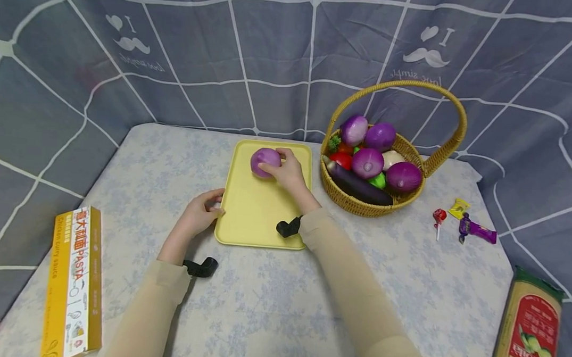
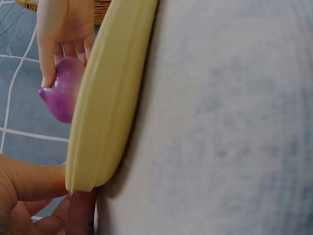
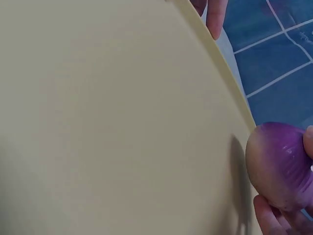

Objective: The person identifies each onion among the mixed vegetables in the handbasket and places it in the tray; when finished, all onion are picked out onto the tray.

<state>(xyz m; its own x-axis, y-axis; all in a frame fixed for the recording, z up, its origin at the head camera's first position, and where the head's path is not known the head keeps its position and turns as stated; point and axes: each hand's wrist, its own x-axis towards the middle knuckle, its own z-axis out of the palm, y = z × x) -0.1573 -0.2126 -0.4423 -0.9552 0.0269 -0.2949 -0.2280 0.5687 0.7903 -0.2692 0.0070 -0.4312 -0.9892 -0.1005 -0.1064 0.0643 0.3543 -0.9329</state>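
My right hand (image 1: 292, 174) grips a purple onion (image 1: 263, 160) between thumb and fingers over the far part of a yellow tray (image 1: 255, 214). In the right wrist view the onion (image 3: 276, 164) is purple fading to pale, and its shadow falls on the tray beside it. At the tray's left edge is my left hand (image 1: 199, 213). The left wrist view shows its thumb (image 2: 41, 181) against the tray's rim (image 2: 105, 112), with the other fingers partly hidden below.
A wicker basket (image 1: 344, 199) at the back right holds several onions, an eggplant (image 1: 357, 184) and tomatoes. Right of it lie a lollipop (image 1: 439, 216) and wrapped candies (image 1: 477, 229). A pasta box (image 1: 74, 281) stands left, and an olive-oil-labelled package (image 1: 529, 327) lies front right.
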